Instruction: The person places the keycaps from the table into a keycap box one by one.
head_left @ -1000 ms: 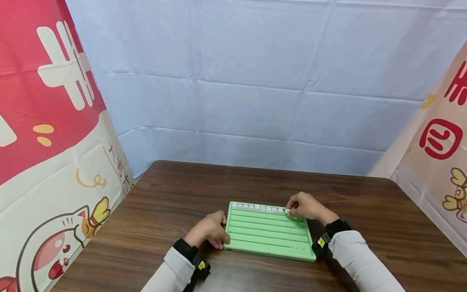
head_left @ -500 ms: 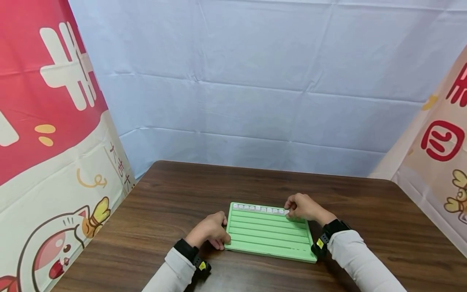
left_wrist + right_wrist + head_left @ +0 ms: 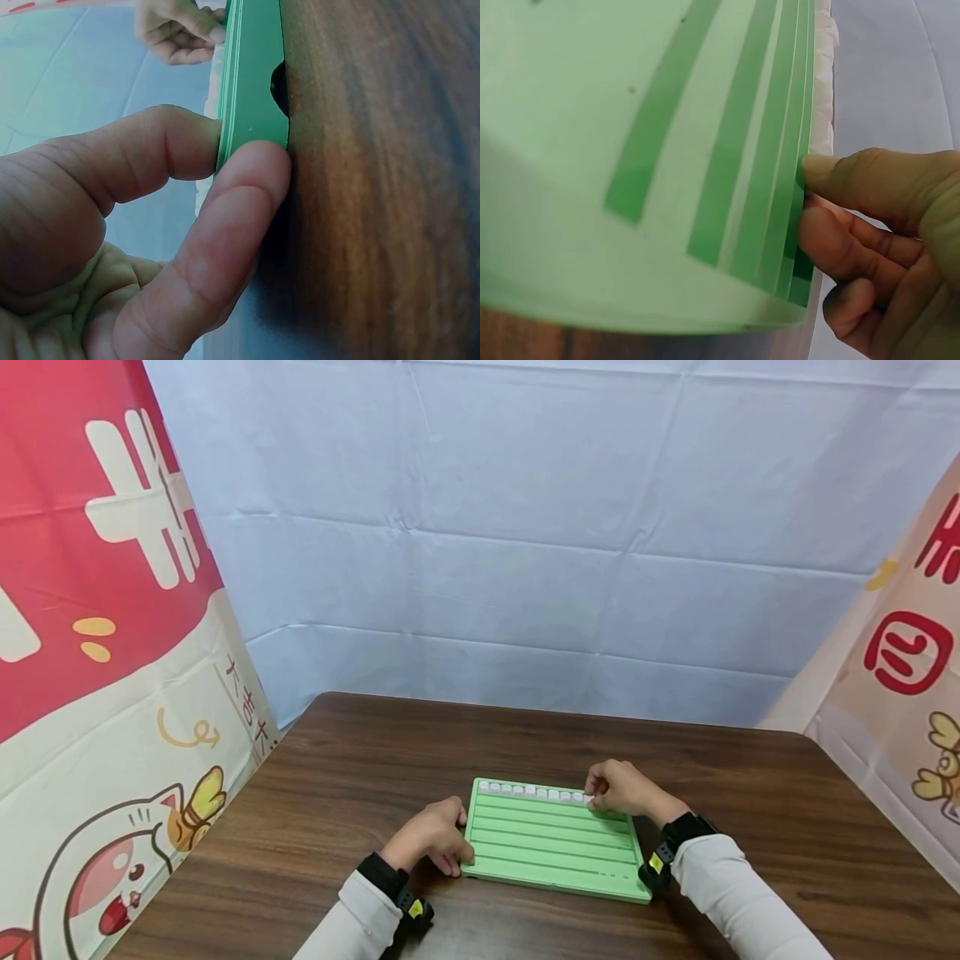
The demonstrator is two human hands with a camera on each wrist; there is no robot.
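Note:
A light green grooved tray (image 3: 547, 847) lies on the table, its far groove lined with a row of small white keycaps (image 3: 530, 791). My left hand (image 3: 433, 832) grips the tray's near-left corner; in the left wrist view, thumb and finger pinch the green side wall (image 3: 255, 97). At the right end of the row is my right hand (image 3: 626, 789), its fingertips holding a white keycap (image 3: 588, 799) that is mostly covered. From the right wrist, the thumb and curled fingers (image 3: 832, 232) meet at the groove's end, hiding that keycap.
The dark wooden table (image 3: 360, 760) extends around the tray on all sides. A pale blue cloth (image 3: 510, 527) hangs behind it, with printed cloths at left (image 3: 112, 693) and right (image 3: 892, 735). Both wrists wear black camera bands (image 3: 660, 860).
The right hand has lowered the tilted white keycap into line with the row's right end and shifted very slightly left. The left hand keeps its grip on the tray.

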